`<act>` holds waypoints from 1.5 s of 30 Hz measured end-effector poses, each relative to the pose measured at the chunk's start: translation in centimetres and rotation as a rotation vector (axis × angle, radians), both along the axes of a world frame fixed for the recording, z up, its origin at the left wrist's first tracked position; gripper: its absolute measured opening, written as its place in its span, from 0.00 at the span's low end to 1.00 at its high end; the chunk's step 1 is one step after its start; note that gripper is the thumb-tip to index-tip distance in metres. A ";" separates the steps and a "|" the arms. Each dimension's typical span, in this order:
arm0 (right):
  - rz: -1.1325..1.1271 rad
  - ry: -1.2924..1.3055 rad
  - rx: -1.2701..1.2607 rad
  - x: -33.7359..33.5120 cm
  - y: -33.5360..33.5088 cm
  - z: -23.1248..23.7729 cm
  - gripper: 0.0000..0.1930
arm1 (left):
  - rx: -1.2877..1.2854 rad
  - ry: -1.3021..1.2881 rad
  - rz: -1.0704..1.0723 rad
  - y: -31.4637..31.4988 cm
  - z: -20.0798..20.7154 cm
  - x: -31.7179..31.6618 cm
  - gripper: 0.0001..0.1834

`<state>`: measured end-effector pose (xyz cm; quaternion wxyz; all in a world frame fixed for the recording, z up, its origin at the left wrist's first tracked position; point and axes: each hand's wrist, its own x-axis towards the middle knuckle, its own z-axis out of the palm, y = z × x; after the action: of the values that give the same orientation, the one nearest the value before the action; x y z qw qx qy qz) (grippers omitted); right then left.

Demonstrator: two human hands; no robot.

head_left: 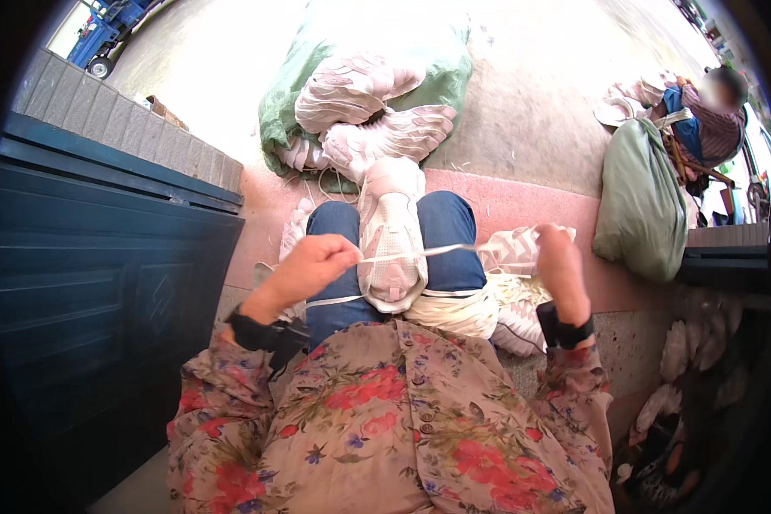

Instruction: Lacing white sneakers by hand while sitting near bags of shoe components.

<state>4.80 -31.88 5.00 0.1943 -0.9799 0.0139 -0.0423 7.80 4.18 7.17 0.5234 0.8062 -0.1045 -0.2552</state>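
Observation:
A white sneaker (391,272) stands between my knees with its toe pointing away from me. Across it a flat white shoelace (450,250) is stretched from one hand to the other. My left hand (317,259) pinches one end of the lace beside the shoe. Out to the right, my right hand (559,261) is raised and closed on the other end; it is slightly blurred. A thick bundle of cream laces (457,313) lies by my right thigh, and one strand crosses my left thigh. More white sneakers (522,328) lie beside my right leg.
Ahead of my knees, a green sack (454,81) holds or bears several white shoes (343,94). A blue door panel (103,265) closes off the left. At right stands a full green sack (638,206), with a seated person (715,124) behind it. Shoes (698,334) lie in shadow at lower right.

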 end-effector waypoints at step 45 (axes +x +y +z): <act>0.274 0.110 0.395 4.0 13.4 -8.0 0.08 | 0.246 -0.307 0.165 -5.8 -10.3 2.8 0.08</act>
<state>8.83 -18.48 -2.99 0.3850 -0.9165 -0.1008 0.0414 10.61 -1.65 -3.16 0.4179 0.8994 -0.0844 -0.0965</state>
